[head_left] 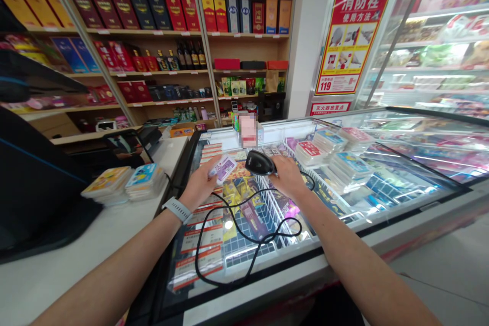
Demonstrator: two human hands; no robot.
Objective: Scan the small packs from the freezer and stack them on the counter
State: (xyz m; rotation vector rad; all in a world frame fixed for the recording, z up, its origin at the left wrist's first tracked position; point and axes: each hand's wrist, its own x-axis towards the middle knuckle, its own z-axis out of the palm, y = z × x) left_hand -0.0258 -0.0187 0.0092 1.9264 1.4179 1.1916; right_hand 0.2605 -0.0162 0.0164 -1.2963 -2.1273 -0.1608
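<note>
Above the glass-topped freezer, my left hand (200,182) is closed on a small flat pack (223,168) with a purple and white label. Facing it, my right hand (287,175) grips a black barcode scanner (260,163), its head pointing left toward the pack. A black cable (237,265) lies in loops over the glass below both hands. Right of my right hand, stacks of flat packs with red labels (310,150) and blue labels (351,163) rest on the freezer.
Two more stacks, yellow-labelled (109,181) and blue-labelled (142,175), stand on the white counter (49,285) at the left, beside a dark monitor (34,173). Wire baskets with packaged goods show under the freezer glass. Shelves of boxes (153,9) line the back wall.
</note>
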